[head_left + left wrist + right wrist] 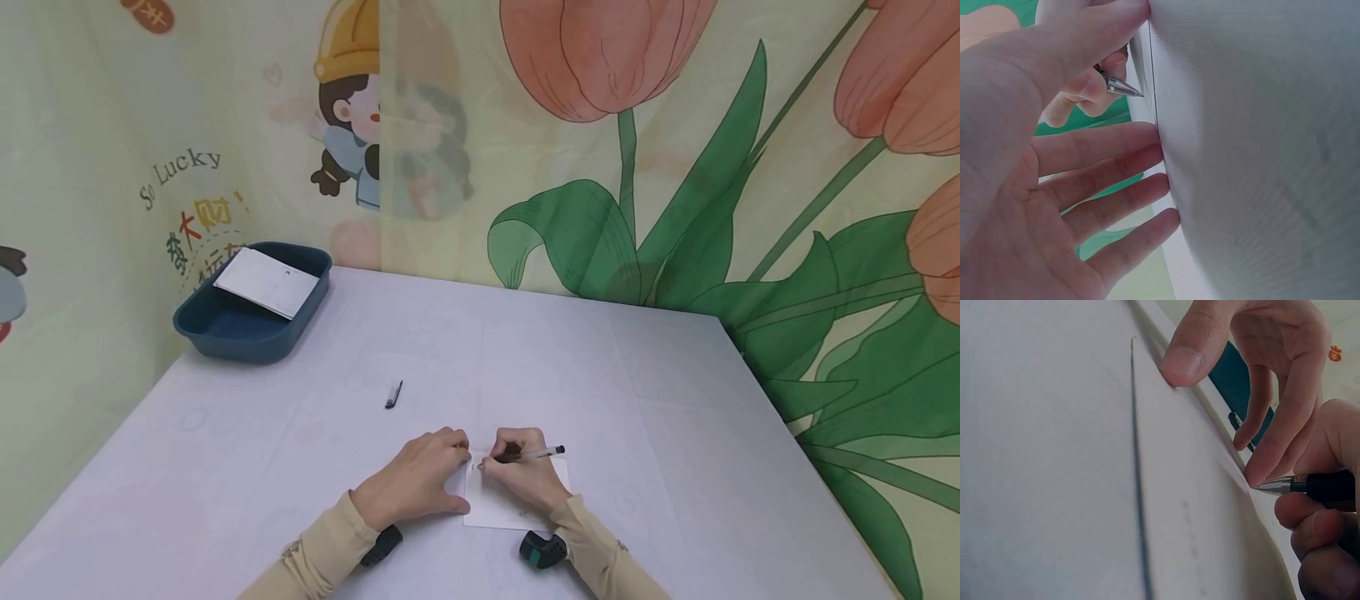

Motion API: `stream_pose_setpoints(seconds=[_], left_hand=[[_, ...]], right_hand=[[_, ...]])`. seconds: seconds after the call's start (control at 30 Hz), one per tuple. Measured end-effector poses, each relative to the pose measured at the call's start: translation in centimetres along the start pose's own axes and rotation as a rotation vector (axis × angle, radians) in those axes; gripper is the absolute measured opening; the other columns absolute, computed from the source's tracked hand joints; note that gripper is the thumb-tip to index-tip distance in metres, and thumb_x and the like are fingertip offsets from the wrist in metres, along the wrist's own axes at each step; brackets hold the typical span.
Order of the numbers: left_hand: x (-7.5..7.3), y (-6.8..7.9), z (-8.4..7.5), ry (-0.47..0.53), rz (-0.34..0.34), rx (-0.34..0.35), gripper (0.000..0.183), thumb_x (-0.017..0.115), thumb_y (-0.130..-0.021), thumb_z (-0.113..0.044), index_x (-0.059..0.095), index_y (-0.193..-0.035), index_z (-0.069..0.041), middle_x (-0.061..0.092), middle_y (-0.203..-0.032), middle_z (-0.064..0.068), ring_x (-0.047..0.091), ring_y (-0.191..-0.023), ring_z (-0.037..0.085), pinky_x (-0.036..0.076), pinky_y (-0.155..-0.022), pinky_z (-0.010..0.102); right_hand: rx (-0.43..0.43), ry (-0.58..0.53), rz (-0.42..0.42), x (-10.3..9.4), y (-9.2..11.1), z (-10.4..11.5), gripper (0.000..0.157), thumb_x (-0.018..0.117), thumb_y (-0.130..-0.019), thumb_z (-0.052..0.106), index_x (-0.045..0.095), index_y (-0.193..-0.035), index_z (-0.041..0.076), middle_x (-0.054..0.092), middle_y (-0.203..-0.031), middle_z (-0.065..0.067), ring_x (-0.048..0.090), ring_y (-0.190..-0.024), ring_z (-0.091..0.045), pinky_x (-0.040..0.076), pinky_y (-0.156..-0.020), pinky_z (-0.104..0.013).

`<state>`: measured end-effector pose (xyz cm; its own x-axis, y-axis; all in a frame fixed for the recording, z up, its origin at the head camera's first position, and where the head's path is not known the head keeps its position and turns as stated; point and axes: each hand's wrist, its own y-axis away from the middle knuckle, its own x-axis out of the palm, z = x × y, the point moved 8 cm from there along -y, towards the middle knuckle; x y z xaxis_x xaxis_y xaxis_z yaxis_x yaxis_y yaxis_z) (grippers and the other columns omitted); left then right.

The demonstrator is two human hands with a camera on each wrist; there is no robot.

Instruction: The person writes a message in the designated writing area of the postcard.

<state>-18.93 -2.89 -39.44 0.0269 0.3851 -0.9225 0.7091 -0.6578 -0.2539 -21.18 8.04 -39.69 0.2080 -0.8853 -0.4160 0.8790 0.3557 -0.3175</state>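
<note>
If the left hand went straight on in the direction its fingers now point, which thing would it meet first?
Apart from the paper at its fingertips, the left hand would probably first meet the right hand, which holds the pen. How squarely they would meet is unclear.

White-covered table [585,358] is extended from centre toward six o'clock, faint creases [640,398] being seen on it. Back wall [442,242] at twelve o'clock and side wall [67,167] at nine are covered with pale printed sheets [240,50]. Large pink tulips [607,54] are printed from one to three o'clock, cartoon figure [341,137] in yellow helmet [351,42] at eleven, lettering [213,211] at ten. Light is softly diffused.
</note>
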Motion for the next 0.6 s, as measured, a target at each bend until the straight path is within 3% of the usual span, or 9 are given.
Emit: stream_pose_setpoints(seconds=[0.6], left_hand=[[0.13, 0.03, 0.06, 0.011, 0.0, 0.005, 0.044, 0.086, -0.065, -0.034, 0.071, -0.093, -0.004, 0.06, -0.096, 0.0, 0.053, -0.084, 0.011, 0.047, -0.07, 0.025]], right_hand=[[-0.019, 0.016, 0.002, 0.04, 0.04, -0.32, 0.024, 0.063, -0.065, -0.016, 0.052, -0.057, 0.004, 0.053, -0.056, -0.007, 0.043, -0.057, 0.001, 0.034, -0.056, -0.015]])
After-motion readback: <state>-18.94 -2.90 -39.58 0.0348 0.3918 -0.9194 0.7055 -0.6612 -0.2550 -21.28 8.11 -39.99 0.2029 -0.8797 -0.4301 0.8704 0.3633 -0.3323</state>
